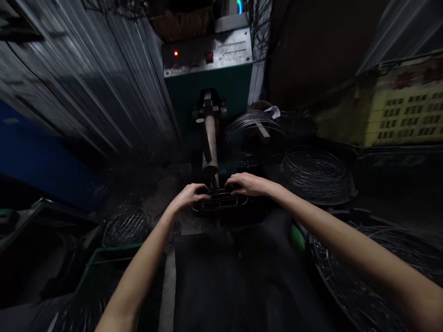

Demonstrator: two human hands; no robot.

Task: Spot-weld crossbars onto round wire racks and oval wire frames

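Note:
A small wire rack with rounded ends and several thin bars lies roughly level below the tip of a machine's electrode arm. My left hand pinches the rack's left side between thumb and fingers. At the rack's far right edge, my right hand grips it with bent fingers. Part of the rack is lost in shadow, and I cannot tell whether the electrode tip touches the wires. Behind stands the green machine, with a red light and a red switch on its metal panel.
Coils of wire lie to the right, below a yellow crate. A black tub of wire pieces stands at the lower right. Round wire grids rest at the left beside a green crate. Corrugated metal sheeting rises behind.

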